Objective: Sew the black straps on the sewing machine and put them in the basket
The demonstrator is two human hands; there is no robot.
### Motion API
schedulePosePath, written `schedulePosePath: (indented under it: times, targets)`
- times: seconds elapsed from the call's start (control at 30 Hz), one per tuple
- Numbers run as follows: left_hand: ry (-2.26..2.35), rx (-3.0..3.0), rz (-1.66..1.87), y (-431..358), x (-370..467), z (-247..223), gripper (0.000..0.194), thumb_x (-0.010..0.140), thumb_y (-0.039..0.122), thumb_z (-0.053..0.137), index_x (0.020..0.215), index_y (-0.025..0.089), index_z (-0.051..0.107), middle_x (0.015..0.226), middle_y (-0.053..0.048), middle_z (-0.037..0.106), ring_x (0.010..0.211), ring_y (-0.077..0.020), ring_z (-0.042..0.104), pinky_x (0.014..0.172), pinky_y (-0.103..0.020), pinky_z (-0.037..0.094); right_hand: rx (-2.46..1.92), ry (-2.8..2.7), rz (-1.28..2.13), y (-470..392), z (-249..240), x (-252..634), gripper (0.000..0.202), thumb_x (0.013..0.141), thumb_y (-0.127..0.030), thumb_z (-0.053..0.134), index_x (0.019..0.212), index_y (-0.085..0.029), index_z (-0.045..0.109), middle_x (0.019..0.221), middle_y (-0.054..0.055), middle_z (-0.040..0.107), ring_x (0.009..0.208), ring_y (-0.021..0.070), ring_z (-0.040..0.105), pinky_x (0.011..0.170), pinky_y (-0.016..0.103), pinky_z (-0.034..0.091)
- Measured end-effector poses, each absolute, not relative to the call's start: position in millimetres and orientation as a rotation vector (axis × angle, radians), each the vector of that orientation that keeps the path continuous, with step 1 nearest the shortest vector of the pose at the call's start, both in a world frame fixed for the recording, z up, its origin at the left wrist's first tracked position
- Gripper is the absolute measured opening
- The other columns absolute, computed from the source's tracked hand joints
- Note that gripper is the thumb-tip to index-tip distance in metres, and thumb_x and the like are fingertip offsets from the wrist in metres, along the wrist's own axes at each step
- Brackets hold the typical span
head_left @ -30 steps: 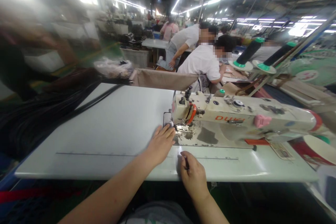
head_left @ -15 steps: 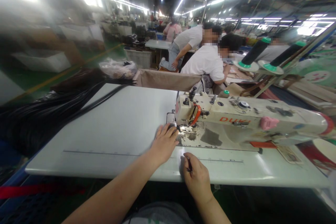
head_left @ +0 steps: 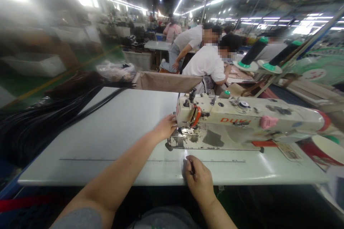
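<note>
A white sewing machine (head_left: pixel 239 116) stands on the pale tabletop (head_left: pixel 120 128). My left hand (head_left: pixel 167 127) reaches to the left side of the machine's head, beside the needle area; its fingertips are partly hidden, and whether they hold anything cannot be made out. Near the table's front edge my right hand (head_left: pixel 199 175) rests with curled fingers, closed around a small dark object whose shape is mostly hidden. Between the hands and the machine bed runs a ruler scale (head_left: pixel 161 161) along the tabletop.
Long black strips (head_left: pixel 40 125) hang over the table's left side. Behind the table is a beige fabric bin (head_left: pixel 166 81). Two thread cones (head_left: pixel 251 55) stand at the right. People in white shirts (head_left: pixel 205 62) bend over work beyond the machine.
My left hand has moved up and away from the machine bed's front left corner to beside the machine's head. My right hand stays nearly in place. The view has shifted slightly.
</note>
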State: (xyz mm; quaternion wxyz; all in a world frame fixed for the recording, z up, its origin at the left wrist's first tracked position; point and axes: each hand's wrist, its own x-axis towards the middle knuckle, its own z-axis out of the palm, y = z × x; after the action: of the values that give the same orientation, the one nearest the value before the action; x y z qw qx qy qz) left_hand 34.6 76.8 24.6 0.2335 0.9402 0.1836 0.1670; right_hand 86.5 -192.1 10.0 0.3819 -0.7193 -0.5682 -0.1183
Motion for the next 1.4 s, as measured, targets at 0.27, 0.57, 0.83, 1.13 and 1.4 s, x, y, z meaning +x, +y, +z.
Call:
schedulePosePath:
  times: [0.27, 0.57, 0.83, 1.13, 1.4]
  targets:
    - [0.402, 2.605, 0.513, 83.2, 51.3, 20.7, 0.040, 0.099, 0.021, 0.054, 0.137, 0.022, 0.066, 0.148, -0.007, 0.060, 0.140, -0.0261, 0.052, 0.122, -0.042, 0.039, -1.820, -1.445, -0.348, -190.7, 12.1, 84.7, 0.016, 0.101, -0.017, 0.049, 0.108, -0.018, 0.063, 0.084, 0.005, 0.073, 0.070, 0.0173, 0.070, 0.068, 0.027, 0.054]
    - [0.387, 2.692, 0.546, 74.7, 45.4, 27.0, 0.042, 0.104, 0.025, 0.047, 0.144, 0.021, 0.058, 0.151, -0.011, 0.056, 0.143, -0.0251, 0.049, 0.122, -0.041, 0.037, -1.829, -1.445, -0.335, -191.1, 16.1, 83.2, 0.016, 0.101, -0.016, 0.049, 0.108, -0.018, 0.063, 0.083, 0.004, 0.073, 0.070, 0.0175, 0.070, 0.068, 0.028, 0.054]
    - [0.535, 2.655, 0.432, 67.9, 18.3, 33.7, 0.016, 0.094, 0.025, 0.067, 0.105, 0.022, 0.077, 0.109, -0.007, 0.073, 0.109, -0.0243, 0.066, 0.104, -0.040, 0.050, -1.846, -1.465, -0.383, -191.0, 12.7, 82.6, 0.016, 0.101, -0.015, 0.047, 0.108, -0.018, 0.062, 0.082, 0.004, 0.071, 0.069, 0.0174, 0.068, 0.067, 0.028, 0.051]
    - [0.642, 2.482, 0.508, 55.9, 12.0, 32.3, 0.015, 0.089, 0.014, 0.072, 0.097, 0.024, 0.080, 0.102, -0.003, 0.073, 0.098, -0.0170, 0.068, 0.095, -0.030, 0.055, -1.831, -1.482, -0.385, -191.5, 11.8, 81.9, 0.017, 0.100, -0.013, 0.047, 0.108, -0.016, 0.061, 0.079, 0.003, 0.068, 0.067, 0.0165, 0.066, 0.067, 0.027, 0.051]
    - [0.825, 2.369, 0.508, 28.0, 7.2, 25.1, 0.012, 0.089, 0.015, 0.071, 0.094, 0.022, 0.079, 0.097, -0.002, 0.070, 0.084, -0.0148, 0.067, 0.081, -0.028, 0.057, -1.838, -1.446, -0.379, -191.5, 12.8, 80.6, 0.020, 0.097, -0.011, 0.047, 0.108, -0.017, 0.062, 0.076, 0.002, 0.067, 0.065, 0.0162, 0.064, 0.065, 0.027, 0.051]
